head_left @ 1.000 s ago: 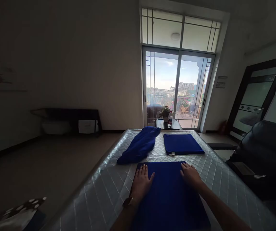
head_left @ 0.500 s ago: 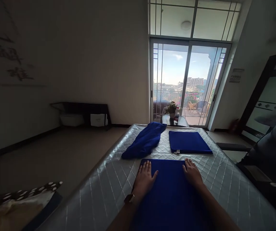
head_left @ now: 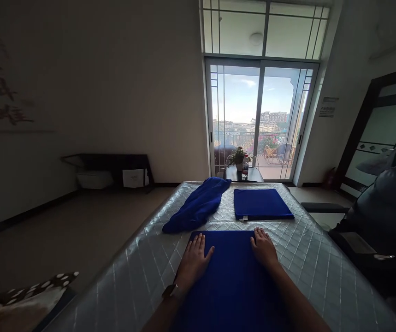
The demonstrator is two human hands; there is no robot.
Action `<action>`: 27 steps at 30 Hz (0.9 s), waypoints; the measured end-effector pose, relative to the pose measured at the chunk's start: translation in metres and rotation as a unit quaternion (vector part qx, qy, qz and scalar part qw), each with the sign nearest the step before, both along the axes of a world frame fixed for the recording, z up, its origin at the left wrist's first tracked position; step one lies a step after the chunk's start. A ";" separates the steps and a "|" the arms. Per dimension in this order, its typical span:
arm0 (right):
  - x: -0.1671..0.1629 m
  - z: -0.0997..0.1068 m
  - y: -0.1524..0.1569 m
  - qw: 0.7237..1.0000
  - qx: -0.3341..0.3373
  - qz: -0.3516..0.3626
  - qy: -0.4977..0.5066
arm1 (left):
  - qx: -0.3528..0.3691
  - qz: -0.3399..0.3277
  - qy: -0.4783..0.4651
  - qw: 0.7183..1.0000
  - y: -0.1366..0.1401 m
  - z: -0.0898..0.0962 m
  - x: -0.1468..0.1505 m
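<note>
Dim room, quilted mattress before a balcony door. Left hand and right hand lie flat, fingers spread, on a blue towel nearest the camera. One folded towel finished; one crumpled towel left. Wall writing illegible.

You've got a quilted mattress here with three blue things on it: a flat blue cloth right under your left hand and right hand, a folded one beyond the right hand, a rumpled one beyond the left.
</note>
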State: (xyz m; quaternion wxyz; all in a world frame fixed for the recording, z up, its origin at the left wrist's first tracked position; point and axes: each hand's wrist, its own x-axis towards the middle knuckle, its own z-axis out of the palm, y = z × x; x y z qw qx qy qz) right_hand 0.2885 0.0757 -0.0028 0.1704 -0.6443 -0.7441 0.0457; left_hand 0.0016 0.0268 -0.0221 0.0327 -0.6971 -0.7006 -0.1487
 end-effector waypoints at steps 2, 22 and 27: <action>0.000 0.001 -0.001 1.000 -0.001 -0.002 0.002 | -0.004 -0.002 0.005 1.000 0.000 0.001 0.001; -0.005 0.007 -0.007 1.000 -0.017 -0.016 0.018 | -0.038 -0.006 0.018 0.999 -0.013 0.019 0.003; -0.006 0.008 -0.009 1.000 -0.020 -0.016 0.018 | -0.034 -0.006 0.022 0.999 -0.012 0.017 0.002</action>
